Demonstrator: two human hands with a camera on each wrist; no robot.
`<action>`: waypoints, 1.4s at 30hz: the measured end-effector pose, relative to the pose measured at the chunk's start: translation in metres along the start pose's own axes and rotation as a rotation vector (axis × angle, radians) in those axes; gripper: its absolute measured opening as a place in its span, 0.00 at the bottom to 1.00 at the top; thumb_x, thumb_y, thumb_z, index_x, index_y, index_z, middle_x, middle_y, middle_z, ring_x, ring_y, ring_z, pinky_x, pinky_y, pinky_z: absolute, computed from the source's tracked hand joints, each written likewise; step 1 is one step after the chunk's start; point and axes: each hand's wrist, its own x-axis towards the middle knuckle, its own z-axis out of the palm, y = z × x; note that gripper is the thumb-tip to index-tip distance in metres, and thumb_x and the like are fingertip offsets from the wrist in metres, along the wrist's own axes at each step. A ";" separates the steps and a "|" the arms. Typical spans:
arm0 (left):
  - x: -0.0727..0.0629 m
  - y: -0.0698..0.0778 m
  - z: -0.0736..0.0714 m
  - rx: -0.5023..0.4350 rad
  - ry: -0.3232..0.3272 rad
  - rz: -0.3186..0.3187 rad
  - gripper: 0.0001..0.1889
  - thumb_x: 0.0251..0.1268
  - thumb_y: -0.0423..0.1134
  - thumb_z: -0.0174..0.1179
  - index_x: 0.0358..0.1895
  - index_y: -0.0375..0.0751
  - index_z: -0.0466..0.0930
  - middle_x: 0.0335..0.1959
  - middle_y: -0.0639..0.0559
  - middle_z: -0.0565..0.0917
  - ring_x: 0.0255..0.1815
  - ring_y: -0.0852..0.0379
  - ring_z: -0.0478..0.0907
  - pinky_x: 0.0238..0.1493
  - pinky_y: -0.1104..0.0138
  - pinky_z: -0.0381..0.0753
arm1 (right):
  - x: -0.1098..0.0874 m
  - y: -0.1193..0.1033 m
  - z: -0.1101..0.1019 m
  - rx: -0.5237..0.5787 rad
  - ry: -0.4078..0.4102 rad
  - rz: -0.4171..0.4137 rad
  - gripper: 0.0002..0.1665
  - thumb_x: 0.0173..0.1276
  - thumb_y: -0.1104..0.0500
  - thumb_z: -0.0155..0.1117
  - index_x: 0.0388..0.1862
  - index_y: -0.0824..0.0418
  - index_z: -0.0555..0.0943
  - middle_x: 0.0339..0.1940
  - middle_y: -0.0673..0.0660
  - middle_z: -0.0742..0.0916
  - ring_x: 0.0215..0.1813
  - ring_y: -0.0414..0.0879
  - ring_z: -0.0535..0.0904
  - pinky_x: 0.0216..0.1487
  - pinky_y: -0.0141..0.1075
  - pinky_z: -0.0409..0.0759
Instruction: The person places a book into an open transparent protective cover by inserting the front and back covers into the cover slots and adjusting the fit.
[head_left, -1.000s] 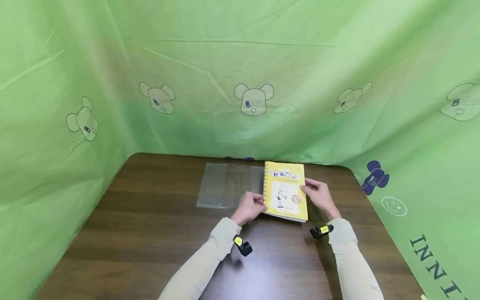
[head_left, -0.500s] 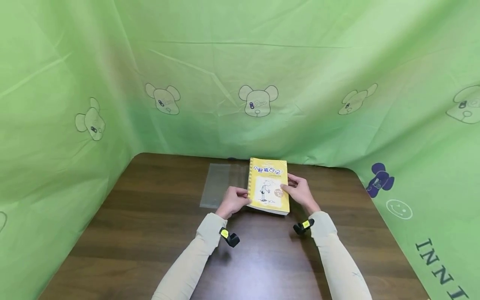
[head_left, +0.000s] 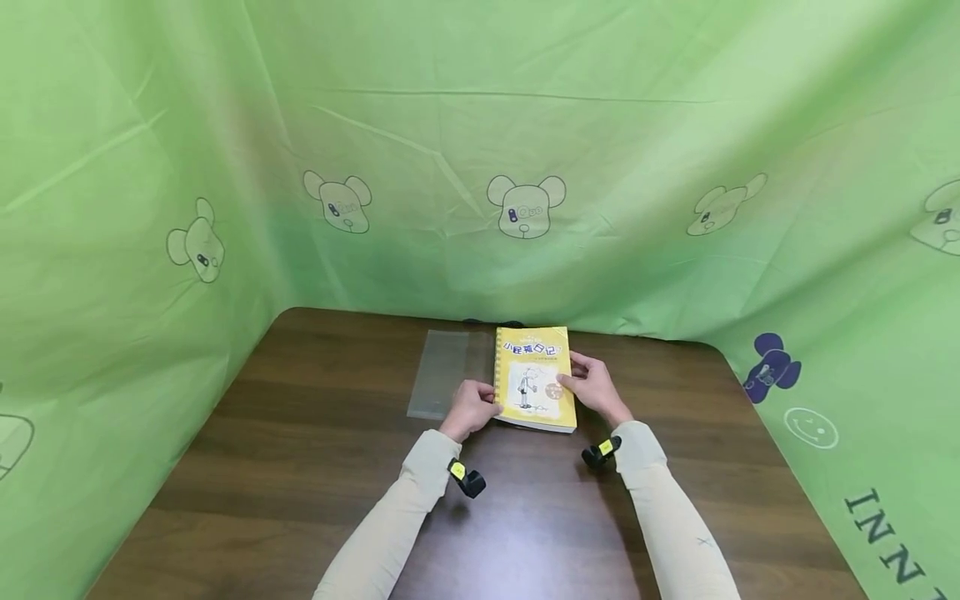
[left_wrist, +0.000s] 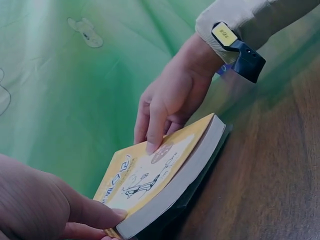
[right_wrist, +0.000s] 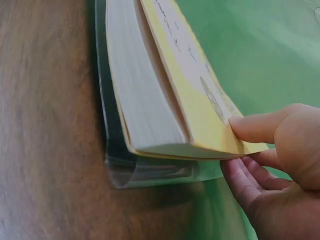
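A yellow paperback book with a cartoon figure on its cover is held between both hands near the table's back edge. My left hand pinches its lower left corner by the spine, thumb on top. On the opposite side, my right hand grips the right edge, its thumb on the front cover and fingers beneath. A clear plastic book cover lies under the book and sticks out to its left. In the right wrist view a curled flap of the plastic cover shows below the pages.
The brown wooden table stretches toward me and to both sides. Green curtain printed with bear heads hangs right behind the table and along its sides. A black camera mount is strapped at each wrist.
Both hands have carried the book leftward, so it now overlaps more of the plastic cover. Over the last half second the book has hardly moved. The head view has shifted slightly.
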 end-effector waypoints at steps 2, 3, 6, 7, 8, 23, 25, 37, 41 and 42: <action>0.001 -0.001 0.003 0.030 0.000 -0.011 0.13 0.54 0.24 0.71 0.44 0.28 0.88 0.32 0.46 0.84 0.34 0.58 0.74 0.34 0.71 0.76 | 0.000 0.002 -0.001 -0.027 -0.010 0.002 0.36 0.69 0.68 0.65 0.73 0.77 0.66 0.58 0.76 0.83 0.58 0.65 0.82 0.48 0.31 0.83; 0.001 -0.001 0.005 0.035 -0.003 -0.017 0.13 0.54 0.25 0.71 0.44 0.29 0.88 0.32 0.46 0.84 0.34 0.58 0.75 0.34 0.71 0.76 | 0.000 0.003 -0.001 -0.039 -0.015 0.004 0.36 0.70 0.68 0.65 0.73 0.77 0.65 0.58 0.76 0.82 0.58 0.65 0.82 0.48 0.31 0.83; 0.002 -0.001 0.006 0.038 -0.009 -0.021 0.13 0.55 0.24 0.70 0.46 0.29 0.88 0.33 0.45 0.85 0.34 0.57 0.75 0.33 0.71 0.76 | 0.000 0.005 -0.001 -0.052 -0.030 0.015 0.36 0.70 0.67 0.65 0.74 0.76 0.65 0.59 0.74 0.82 0.57 0.63 0.82 0.48 0.32 0.83; 0.002 -0.002 0.007 0.036 -0.010 -0.020 0.13 0.55 0.24 0.70 0.46 0.28 0.88 0.33 0.44 0.85 0.34 0.57 0.76 0.34 0.70 0.77 | 0.000 0.006 -0.002 -0.053 -0.036 0.013 0.36 0.71 0.67 0.65 0.74 0.76 0.65 0.59 0.74 0.82 0.57 0.63 0.82 0.47 0.32 0.83; 0.002 -0.002 0.007 0.034 -0.009 -0.018 0.14 0.55 0.24 0.70 0.46 0.28 0.88 0.33 0.44 0.85 0.34 0.57 0.76 0.34 0.70 0.77 | 0.000 0.006 -0.002 -0.052 -0.040 0.013 0.36 0.71 0.67 0.65 0.74 0.76 0.65 0.59 0.74 0.82 0.56 0.62 0.82 0.47 0.32 0.83; 0.004 -0.010 0.007 0.151 -0.025 0.039 0.03 0.55 0.26 0.70 0.32 0.33 0.88 0.22 0.54 0.75 0.29 0.57 0.70 0.31 0.70 0.69 | 0.004 0.006 -0.001 -0.163 -0.089 0.017 0.37 0.72 0.63 0.65 0.75 0.76 0.64 0.56 0.71 0.84 0.54 0.59 0.82 0.47 0.36 0.82; 0.004 -0.010 0.008 0.175 -0.029 0.052 0.01 0.55 0.26 0.70 0.30 0.33 0.87 0.21 0.54 0.75 0.28 0.57 0.69 0.31 0.70 0.68 | 0.003 0.006 -0.001 -0.160 -0.078 0.024 0.37 0.72 0.63 0.66 0.74 0.76 0.65 0.55 0.71 0.84 0.53 0.58 0.82 0.46 0.35 0.82; 0.003 -0.006 0.018 0.239 -0.030 0.055 0.02 0.59 0.28 0.71 0.35 0.35 0.89 0.26 0.50 0.80 0.37 0.51 0.70 0.39 0.63 0.72 | 0.002 0.009 -0.007 -0.174 -0.039 0.037 0.34 0.69 0.62 0.69 0.70 0.75 0.71 0.52 0.71 0.86 0.52 0.59 0.83 0.47 0.38 0.83; 0.004 -0.007 0.019 0.228 -0.015 0.051 0.09 0.58 0.28 0.72 0.43 0.33 0.90 0.31 0.48 0.82 0.38 0.52 0.72 0.41 0.63 0.75 | 0.004 0.009 -0.007 -0.178 -0.044 0.029 0.34 0.69 0.63 0.68 0.70 0.76 0.71 0.54 0.71 0.85 0.53 0.59 0.82 0.48 0.39 0.83; 0.005 -0.008 0.019 0.229 -0.011 0.055 0.10 0.58 0.28 0.72 0.44 0.32 0.90 0.31 0.48 0.82 0.38 0.52 0.73 0.42 0.62 0.76 | 0.004 0.009 -0.007 -0.178 -0.045 0.030 0.34 0.69 0.63 0.68 0.70 0.76 0.71 0.54 0.71 0.85 0.53 0.59 0.82 0.48 0.39 0.83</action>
